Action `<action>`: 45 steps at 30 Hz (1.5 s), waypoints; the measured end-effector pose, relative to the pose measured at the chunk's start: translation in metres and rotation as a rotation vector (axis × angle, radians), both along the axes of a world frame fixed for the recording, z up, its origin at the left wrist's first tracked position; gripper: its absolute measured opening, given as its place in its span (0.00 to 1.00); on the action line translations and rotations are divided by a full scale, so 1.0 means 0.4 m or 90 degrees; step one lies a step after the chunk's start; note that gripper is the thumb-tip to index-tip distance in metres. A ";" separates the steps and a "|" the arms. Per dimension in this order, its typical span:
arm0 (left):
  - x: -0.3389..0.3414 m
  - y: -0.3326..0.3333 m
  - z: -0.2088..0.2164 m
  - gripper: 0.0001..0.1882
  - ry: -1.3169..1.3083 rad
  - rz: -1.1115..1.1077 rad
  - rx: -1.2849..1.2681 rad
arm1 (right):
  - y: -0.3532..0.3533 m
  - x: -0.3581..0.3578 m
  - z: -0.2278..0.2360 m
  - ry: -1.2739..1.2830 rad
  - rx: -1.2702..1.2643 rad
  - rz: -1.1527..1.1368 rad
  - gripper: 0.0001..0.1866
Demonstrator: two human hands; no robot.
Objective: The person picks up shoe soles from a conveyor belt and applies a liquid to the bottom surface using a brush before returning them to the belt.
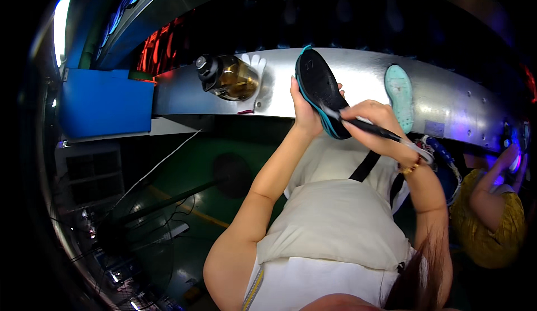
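Note:
My left hand [305, 109] grips a black shoe sole [320, 90] with a teal rim, holding it up on edge in front of me. My right hand [370, 119] is closed on a black-handled brush [366, 125], and the brush's pale tip touches the sole's black face near its lower half. Both hands work just in front of a curved metal ledge [358, 70].
On the ledge lie a pale teal sole [399, 95], a tipped amber bottle with a black cap [226, 76] and a white glove [254, 65]. A blue bin [103, 101] sits at left. Another person in yellow [492, 221] works at right. Cables and a fan lie on the green floor.

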State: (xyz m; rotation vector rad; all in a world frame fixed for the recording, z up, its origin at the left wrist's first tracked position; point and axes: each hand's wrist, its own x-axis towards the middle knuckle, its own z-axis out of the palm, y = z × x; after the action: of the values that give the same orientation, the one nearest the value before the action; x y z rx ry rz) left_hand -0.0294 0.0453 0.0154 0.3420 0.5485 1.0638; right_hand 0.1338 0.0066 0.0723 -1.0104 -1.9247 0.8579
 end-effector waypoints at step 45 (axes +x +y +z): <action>0.076 -0.017 0.004 0.37 -0.041 -0.019 -0.023 | -0.031 0.062 -0.058 0.328 -0.216 -0.144 0.07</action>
State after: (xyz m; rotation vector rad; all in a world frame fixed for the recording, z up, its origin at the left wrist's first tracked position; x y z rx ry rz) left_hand 0.0010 0.0386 0.0171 0.2829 0.5027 1.0315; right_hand 0.1585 -0.0056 0.0489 -1.0503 -1.2329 1.1998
